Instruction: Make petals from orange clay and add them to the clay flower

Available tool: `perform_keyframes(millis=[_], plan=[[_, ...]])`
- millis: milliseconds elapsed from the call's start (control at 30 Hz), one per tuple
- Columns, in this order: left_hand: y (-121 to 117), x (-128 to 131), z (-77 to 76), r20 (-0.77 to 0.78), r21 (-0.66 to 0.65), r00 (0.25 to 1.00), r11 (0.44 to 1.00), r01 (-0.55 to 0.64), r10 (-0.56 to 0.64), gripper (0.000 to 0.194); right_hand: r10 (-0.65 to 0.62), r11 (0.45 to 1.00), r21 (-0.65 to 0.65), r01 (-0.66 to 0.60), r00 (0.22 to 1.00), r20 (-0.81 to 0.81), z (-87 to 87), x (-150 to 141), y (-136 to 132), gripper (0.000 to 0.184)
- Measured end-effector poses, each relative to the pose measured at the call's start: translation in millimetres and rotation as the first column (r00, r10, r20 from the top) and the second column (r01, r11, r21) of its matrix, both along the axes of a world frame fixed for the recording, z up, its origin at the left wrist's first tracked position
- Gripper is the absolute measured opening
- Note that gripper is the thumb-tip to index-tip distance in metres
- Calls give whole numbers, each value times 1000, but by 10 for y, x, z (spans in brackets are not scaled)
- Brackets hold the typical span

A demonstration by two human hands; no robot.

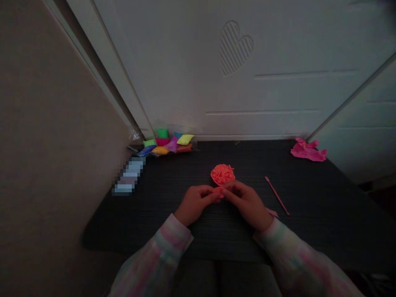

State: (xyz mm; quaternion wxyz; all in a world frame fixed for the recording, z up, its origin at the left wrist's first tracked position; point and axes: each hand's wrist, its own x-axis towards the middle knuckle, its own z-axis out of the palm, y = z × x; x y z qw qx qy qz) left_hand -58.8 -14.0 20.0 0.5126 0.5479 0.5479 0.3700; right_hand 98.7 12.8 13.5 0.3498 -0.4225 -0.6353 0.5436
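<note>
Head view: the left hand and right hand pinch a small piece of orange modelling clay between pressed fingertips, which hide most of it; a round orange clay patty lies just beyond on the dark table.

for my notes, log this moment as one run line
left hand: pinching coral clay piece | right hand: same piece | nearby: clay disc, pink stick

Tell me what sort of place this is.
Probably a home craft room: a dark wood-grain desk, white panels with an embossed heart, bags of coloured modelling clay, and orange clay pinched between left hand and right hand.
</note>
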Motion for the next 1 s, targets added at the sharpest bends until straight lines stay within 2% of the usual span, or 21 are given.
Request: perform_keyframes(millis=[133,267,467,700,867,1000], plan=[[2,-12,-2,-79,22,997,1000,9,-7,22,-3,999,-40,2,1000,-20,55,-5,5,16],[-6,-16,14,-131,34,991,999,20,-15,23,63,995,-78,-67,997,-52,79,-4,12,16],[-11,-7,43,-174,86,984,995,54,-38,23,37,999,-22,-37,999,34,63,3,8,13],[-12,9,11,38,33,999,999,-24,23,19,3,999,-35,-2,1000,11,88,9,17,15],[-15,-9,23,-13,29,999,998,-52,52,15,44,999,-20,-44,999,30,90,17,14,16],[-14,-12,28,29,16,999,1000,-26,26,14,68,998,-4,-68,995,73,91,32,19,19]])
